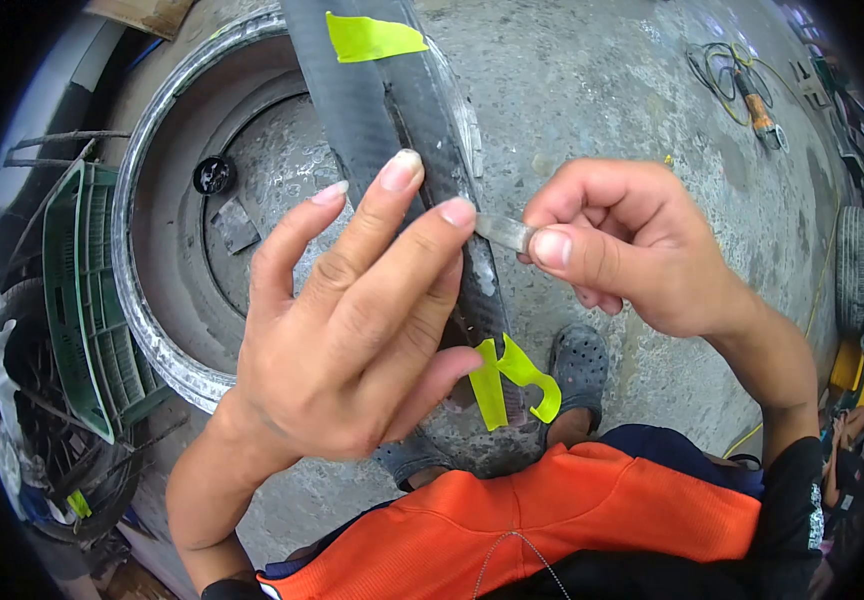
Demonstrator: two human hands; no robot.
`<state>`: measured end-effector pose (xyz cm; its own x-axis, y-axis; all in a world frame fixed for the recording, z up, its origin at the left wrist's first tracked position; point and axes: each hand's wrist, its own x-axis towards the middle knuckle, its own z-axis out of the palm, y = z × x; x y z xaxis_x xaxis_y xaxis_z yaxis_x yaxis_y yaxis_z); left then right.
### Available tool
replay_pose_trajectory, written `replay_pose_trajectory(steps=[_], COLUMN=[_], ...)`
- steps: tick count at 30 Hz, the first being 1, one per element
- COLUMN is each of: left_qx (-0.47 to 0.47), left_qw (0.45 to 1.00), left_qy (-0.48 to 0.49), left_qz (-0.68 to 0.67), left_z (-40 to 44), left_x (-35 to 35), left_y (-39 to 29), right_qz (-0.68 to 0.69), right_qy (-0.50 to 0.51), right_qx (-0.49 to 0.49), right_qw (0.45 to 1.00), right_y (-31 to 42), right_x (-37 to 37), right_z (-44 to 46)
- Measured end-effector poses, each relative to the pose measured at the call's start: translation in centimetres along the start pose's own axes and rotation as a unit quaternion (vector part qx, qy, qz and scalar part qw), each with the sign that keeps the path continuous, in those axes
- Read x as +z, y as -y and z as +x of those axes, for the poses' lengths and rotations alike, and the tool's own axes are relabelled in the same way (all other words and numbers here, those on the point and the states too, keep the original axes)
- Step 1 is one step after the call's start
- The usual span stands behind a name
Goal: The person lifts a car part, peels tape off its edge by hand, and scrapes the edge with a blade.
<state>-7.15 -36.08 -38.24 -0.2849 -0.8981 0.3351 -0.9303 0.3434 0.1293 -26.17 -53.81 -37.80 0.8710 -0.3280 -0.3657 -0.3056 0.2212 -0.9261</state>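
Above a grey floor [592, 110], the left hand [347, 310] spreads over a dark panel [352, 110], right hand [642, 245] pinching a strip [502, 232]

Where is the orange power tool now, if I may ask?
In the head view, the orange power tool lies at upper right on the floor, beside a coiled cable.

There is open floor [572, 110] on the right, up to the power tool [760, 112] and its cord. On the left, the big tire [142, 180] and green crate [80, 300] block the way.
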Motion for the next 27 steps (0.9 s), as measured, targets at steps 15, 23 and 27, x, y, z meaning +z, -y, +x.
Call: replay_pose_trajectory(steps=[15, 23, 27], left_qx=[-0.002, 0.008, 0.003], left_qw=[1.000, 1.000, 1.000], left_qy=[0.002, 0.004, -0.004], left_qz=[-0.007, 0.005, -0.002], left_z=[-0.1, 0.1, 0.1], left_x=[-0.1, 0.1, -0.2], left_y=[0.1, -0.2, 0.0], right_qz=[-0.201, -0.038, 0.001], right_qy=[-0.064, -0.023, -0.008], right_qx=[-0.128, 0.018, -0.007], right_qw=[0.969, 0.999, 1.000], right_y=[0.3, 1.4, 0.8], right_x=[0.9, 0.9, 0.6], right_z=[-1.3, -0.5, 0.0])
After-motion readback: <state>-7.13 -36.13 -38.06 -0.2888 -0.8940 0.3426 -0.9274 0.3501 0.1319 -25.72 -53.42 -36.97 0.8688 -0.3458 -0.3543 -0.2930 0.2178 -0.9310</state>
